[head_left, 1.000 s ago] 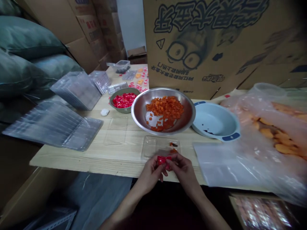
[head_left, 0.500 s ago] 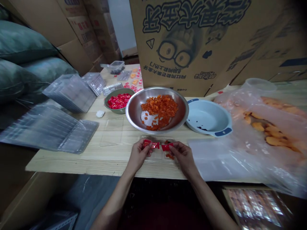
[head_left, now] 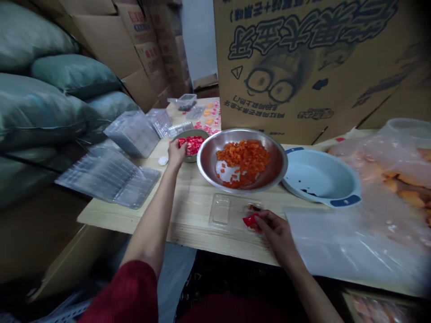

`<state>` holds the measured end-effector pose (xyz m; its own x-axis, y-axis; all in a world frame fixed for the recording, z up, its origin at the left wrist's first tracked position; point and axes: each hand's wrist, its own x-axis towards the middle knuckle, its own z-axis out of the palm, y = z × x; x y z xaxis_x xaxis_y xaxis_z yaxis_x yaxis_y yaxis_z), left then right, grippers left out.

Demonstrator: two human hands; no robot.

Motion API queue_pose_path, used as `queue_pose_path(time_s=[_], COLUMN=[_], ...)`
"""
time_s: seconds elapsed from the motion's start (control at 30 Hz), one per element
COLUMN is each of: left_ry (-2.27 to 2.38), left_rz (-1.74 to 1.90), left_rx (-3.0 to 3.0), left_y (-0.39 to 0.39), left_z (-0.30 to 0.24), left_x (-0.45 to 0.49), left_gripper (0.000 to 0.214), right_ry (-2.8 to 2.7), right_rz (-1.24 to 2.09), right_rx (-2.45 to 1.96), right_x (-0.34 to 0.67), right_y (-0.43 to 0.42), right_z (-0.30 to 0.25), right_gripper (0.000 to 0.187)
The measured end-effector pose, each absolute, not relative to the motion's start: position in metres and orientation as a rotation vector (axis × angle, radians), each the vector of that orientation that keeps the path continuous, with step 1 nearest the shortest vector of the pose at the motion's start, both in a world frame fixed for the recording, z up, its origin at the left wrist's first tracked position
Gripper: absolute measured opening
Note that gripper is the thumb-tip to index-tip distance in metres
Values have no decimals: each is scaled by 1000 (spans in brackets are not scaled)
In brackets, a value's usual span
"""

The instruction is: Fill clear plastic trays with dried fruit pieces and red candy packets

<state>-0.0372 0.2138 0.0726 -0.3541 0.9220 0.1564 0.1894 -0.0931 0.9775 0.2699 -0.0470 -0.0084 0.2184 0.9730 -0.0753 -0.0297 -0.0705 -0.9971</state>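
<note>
Right grip (head_left: 273,228): red packet (head_left: 249,219) pinched by right end, over clear tray (head_left: 221,212).

Spotted one huge cardboard box (head_left: 292,112) with a goggle-eyed cartoon (head_left: 271,85) printed on it. Also saw plump green sacks (head_left: 76,74) heaped way left of that box, brown cartons (head_left: 148,58) stacked nearer it, plus some pale wall (head_left: 200,40) past its left edge.

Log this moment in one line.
left hand: at red packets in green bowl | right hand: pinching red packet over clear tray | steel bowl: holds orange pieces
</note>
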Motion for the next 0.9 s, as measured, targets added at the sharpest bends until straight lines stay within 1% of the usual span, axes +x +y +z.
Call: queue_pose_path(time_s=[0.1,0.2,0.3,0.37,0.47,0.57,0.7,0.9], left_ry=[1584,1482,1233,1138,1132,1116,951,878], left_rz=[1453,1474,1489,1369,1053,792,609,505], left_rx=[1217,1307,1406,1448,1550,1744,2067,2408], left_y=[243,225,165,114,49,18,14,35], left_z=[73,67,61,58,52,50,45,31], left_x=[-44,-42,-38,-36,-30,-20,7,51], left_gripper=[10,10,22,24,22,25,29,20], right_ry=[-1077,-1172,-1294,-1425,-1601,-1656,-1710,-2090], right_rz=[1064,980,834,683,489,441,343,89], right_rx=[-1360,-1404,-1474,-1498,-1507,-1511,-1501,-1514], right_x=[272,269,259,252,243,240,245,255], right_y=[-49,-43,-27,-13,7,18,12,-15], right_z=[-8,-9,-16,-23,-33,-38,-34,-35], right_gripper=[34,29,19,15,19,23,27,26])
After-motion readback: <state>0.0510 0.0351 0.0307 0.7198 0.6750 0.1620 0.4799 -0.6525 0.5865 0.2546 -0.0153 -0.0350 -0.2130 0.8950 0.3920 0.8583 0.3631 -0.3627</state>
